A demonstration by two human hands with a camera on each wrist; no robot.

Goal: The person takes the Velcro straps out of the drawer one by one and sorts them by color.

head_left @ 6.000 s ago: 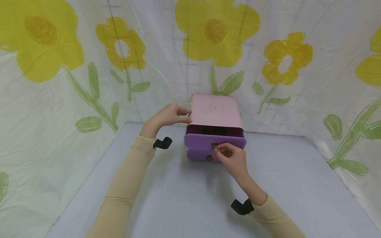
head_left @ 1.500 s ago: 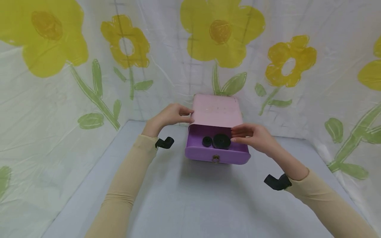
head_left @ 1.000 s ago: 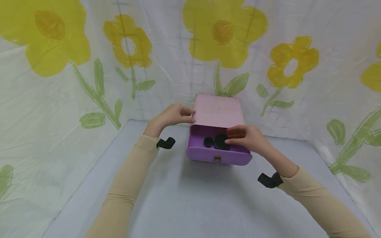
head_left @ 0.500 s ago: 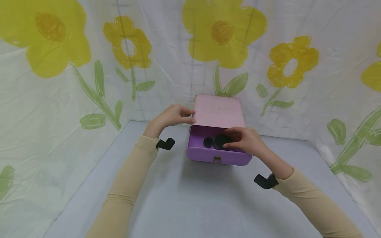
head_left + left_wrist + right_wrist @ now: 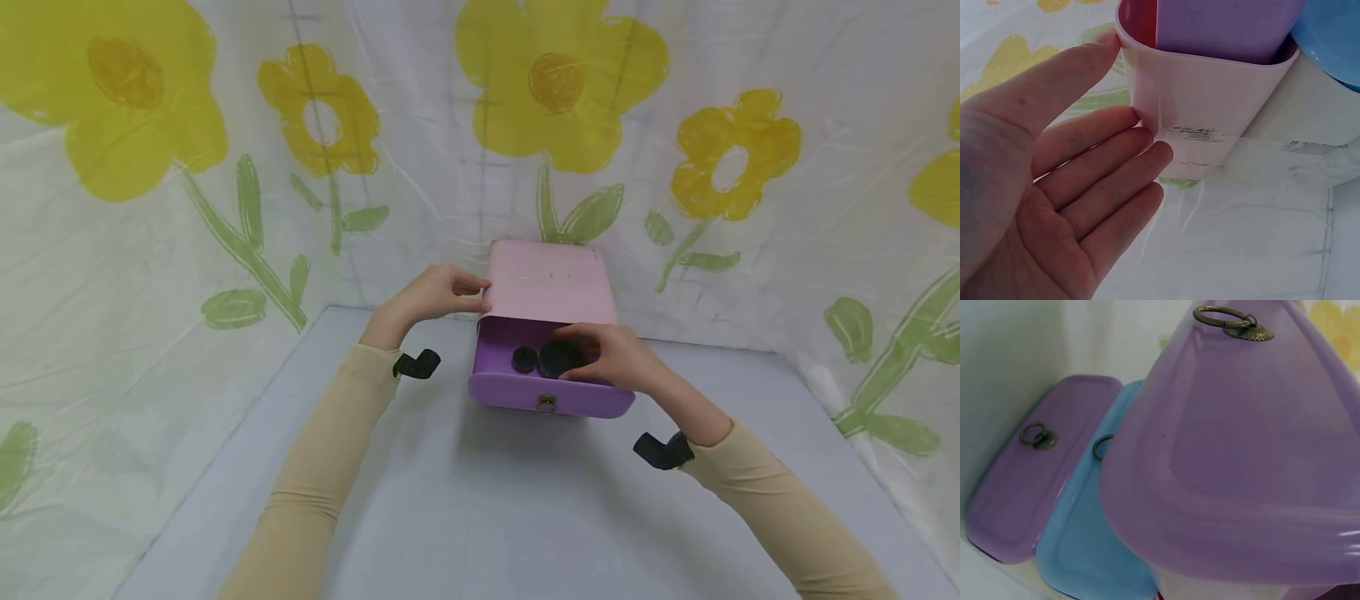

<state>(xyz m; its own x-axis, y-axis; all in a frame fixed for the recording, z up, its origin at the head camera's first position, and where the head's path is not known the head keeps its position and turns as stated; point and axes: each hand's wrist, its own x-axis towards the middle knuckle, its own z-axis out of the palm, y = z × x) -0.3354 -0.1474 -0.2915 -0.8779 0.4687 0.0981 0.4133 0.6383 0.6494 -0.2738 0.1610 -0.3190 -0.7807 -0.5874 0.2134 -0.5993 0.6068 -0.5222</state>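
In the head view, a mini drawer cabinet with a pink top (image 5: 551, 279) has its top purple drawer (image 5: 517, 390) pulled out. Inside lie a small black disc (image 5: 525, 359) and, to its right, a larger black disc (image 5: 557, 357). My right hand (image 5: 618, 358) reaches over the drawer's right side, fingers and thumb curled round the larger disc. The left hand (image 5: 431, 296) steadies the cabinet's left side; in the left wrist view its thumb rests at the pink rim and its fingers lie straight along the wall. In the right wrist view, the drawer front hides the right hand's fingers.
Below the open drawer, a blue drawer (image 5: 1091, 531) and a lower purple drawer (image 5: 1041, 481) are closed, both with ring pulls. A brass ring pull (image 5: 546, 404) hangs on the open drawer's front. The cabinet stands on a pale table (image 5: 480, 517) against a flower-printed curtain (image 5: 420, 192).
The right hand let go of the ring pull after the top drawer came out, then moved left into the drawer and closed round the larger black disc. The left hand stays at the cabinet's side.
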